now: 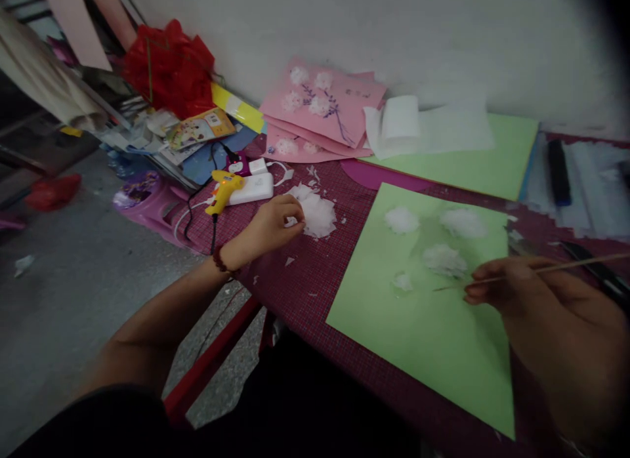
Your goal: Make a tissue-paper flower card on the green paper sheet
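My left hand [275, 225] is at the edge of a pile of torn white tissue paper [317, 212]. Its thumb and fingertips are pinched together, and what they hold, if anything, is too small to make out. Over a green paper sheet [433, 333], my right hand [546, 307] grips a thin wooden stick [581, 263], its tip pointing left just above the sheet. Several white tissue tufts lie on that sheet: a full one [444, 260] beside my right fingertips, a small one [403, 282], and others toward the far edge.
A yellow glue gun [224, 190] rests against a white power strip [251, 189]. Pink cards [339, 97] with white tufts and drawn purple stems lie by the wall. Near them is folded white tissue [401, 120]. A black-handled tool [558, 172] and a dark cutter [598, 269] lie right.
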A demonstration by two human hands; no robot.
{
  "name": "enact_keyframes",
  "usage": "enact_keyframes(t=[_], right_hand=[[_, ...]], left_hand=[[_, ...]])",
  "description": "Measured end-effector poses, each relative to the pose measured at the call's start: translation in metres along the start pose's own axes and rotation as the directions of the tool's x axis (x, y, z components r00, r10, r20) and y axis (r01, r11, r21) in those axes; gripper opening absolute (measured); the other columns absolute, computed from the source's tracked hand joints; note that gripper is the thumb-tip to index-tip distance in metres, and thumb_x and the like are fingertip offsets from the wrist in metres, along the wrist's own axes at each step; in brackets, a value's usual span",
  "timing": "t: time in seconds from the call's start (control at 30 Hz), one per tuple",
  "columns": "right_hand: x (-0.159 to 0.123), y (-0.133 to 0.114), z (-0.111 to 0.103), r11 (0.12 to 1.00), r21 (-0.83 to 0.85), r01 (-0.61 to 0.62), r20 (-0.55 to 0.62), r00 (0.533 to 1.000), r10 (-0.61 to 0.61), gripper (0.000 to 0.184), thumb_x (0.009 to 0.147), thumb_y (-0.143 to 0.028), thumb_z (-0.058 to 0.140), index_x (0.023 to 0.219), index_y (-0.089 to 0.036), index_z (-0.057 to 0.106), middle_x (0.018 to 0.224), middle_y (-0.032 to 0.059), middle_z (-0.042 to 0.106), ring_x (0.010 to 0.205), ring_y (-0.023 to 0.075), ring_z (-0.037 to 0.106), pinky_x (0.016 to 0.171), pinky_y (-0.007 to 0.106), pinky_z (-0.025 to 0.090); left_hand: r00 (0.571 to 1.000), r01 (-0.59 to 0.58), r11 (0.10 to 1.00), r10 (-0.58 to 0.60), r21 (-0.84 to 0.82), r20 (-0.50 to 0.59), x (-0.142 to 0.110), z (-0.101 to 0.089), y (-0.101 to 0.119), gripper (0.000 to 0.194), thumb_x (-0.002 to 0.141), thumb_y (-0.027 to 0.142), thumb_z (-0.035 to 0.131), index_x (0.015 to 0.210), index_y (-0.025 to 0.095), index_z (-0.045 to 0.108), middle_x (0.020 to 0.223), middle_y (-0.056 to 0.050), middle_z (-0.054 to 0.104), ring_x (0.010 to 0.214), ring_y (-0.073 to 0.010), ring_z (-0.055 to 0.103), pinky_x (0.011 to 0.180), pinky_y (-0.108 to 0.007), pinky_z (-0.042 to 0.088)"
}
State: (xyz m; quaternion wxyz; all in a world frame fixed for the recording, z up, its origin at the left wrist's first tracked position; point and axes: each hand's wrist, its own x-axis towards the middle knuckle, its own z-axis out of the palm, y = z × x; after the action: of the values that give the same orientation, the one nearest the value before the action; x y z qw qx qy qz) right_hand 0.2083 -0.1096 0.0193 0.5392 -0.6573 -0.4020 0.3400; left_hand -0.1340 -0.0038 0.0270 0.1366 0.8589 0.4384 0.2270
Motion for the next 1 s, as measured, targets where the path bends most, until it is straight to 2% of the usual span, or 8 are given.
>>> enact_keyframes(t=[0.1,0.17,0.23,0.37,0.5,0.57,0.73,1.0], right_hand=[[0.000,0.002,-0.003,0.982,0.191,0.003,0.096,0.995,-0.022,0.020,0.083,-0.035,0.069,0.068,-0.022,0.068,0.078,0.0022,0.063,0.059,0.0118,0.063,0.058,0.027,0.056],[0.002,0.005,-0.006,0.968,0.251,0.016,0.152,0.987,-0.055,0.020,0.085,-0.034,0.067,0.072,-0.019,0.068,0.078,0.0013,0.063,0.059,0.0110,0.064,0.058,0.025,0.056],[0.005,0.008,-0.009,0.962,0.271,0.027,0.178,0.981,-0.078,0.020,0.087,-0.034,0.065,0.075,-0.018,0.067,0.078,0.0007,0.064,0.059,0.0100,0.064,0.058,0.023,0.056],[0.010,0.007,-0.016,0.954,0.289,0.077,0.128,0.985,-0.119,0.021,0.089,-0.033,0.063,0.076,-0.017,0.066,0.076,0.0000,0.065,0.059,0.0093,0.065,0.057,0.021,0.057],[0.012,0.002,-0.021,0.942,0.315,0.119,0.084,0.985,-0.152,0.019,0.090,-0.031,0.062,0.077,-0.017,0.065,0.073,-0.0006,0.065,0.057,0.0090,0.064,0.056,0.021,0.056],[0.012,0.000,-0.021,0.948,0.300,0.105,0.093,0.986,-0.139,0.020,0.090,-0.031,0.061,0.077,-0.017,0.064,0.072,-0.0010,0.065,0.057,0.0086,0.064,0.055,0.020,0.057],[0.011,0.000,-0.014,0.969,0.236,0.073,0.128,0.986,-0.105,0.023,0.088,-0.037,0.063,0.074,-0.019,0.064,0.072,-0.0009,0.065,0.055,0.0098,0.065,0.054,0.023,0.058],[0.012,0.009,-0.004,0.973,0.230,-0.016,0.178,0.984,-0.026,0.019,0.084,-0.035,0.068,0.070,-0.021,0.065,0.070,-0.0005,0.067,0.058,0.0125,0.067,0.055,0.026,0.061]], left_hand=[[1.000,-0.001,0.994,-0.001,-0.112,-0.014,0.012,0.003,0.023,0.012,0.083,0.021,0.061,0.074,0.015,0.065,0.086,-0.005,0.064,0.076,-0.0128,0.058,0.064,-0.023,0.047],[0.997,-0.075,0.990,0.075,-0.117,-0.001,0.027,0.012,0.042,0.012,0.084,0.021,0.061,0.075,0.016,0.067,0.085,-0.004,0.064,0.077,-0.0129,0.059,0.068,-0.024,0.047],[0.979,-0.198,0.974,0.202,-0.114,0.029,0.043,0.026,0.062,0.012,0.085,0.020,0.062,0.077,0.016,0.069,0.082,-0.004,0.064,0.077,-0.0132,0.059,0.070,-0.026,0.047],[0.879,-0.436,0.899,0.435,-0.041,0.193,0.072,0.061,0.104,0.017,0.089,0.020,0.058,0.077,0.016,0.070,0.077,-0.004,0.062,0.075,-0.0145,0.057,0.069,-0.027,0.045],[0.738,-0.594,0.803,0.521,0.046,0.429,0.082,0.079,0.131,0.027,0.093,0.018,0.052,0.069,0.015,0.063,0.077,-0.004,0.058,0.075,-0.0154,0.053,0.066,-0.027,0.042],[0.699,-0.621,0.782,0.528,0.045,0.482,0.081,0.081,0.134,0.027,0.094,0.018,0.051,0.070,0.015,0.062,0.078,-0.004,0.058,0.074,-0.0153,0.052,0.066,-0.028,0.042],[0.701,-0.617,0.786,0.531,0.032,0.476,0.077,0.079,0.125,0.022,0.095,0.018,0.050,0.082,0.017,0.068,0.082,-0.005,0.060,0.077,-0.0167,0.053,0.064,-0.028,0.041],[0.655,-0.632,0.775,0.554,-0.029,0.513,0.071,0.076,0.121,0.027,0.098,0.019,0.046,0.086,0.017,0.070,0.084,-0.005,0.062,0.080,-0.0167,0.055,0.070,-0.029,0.044]])
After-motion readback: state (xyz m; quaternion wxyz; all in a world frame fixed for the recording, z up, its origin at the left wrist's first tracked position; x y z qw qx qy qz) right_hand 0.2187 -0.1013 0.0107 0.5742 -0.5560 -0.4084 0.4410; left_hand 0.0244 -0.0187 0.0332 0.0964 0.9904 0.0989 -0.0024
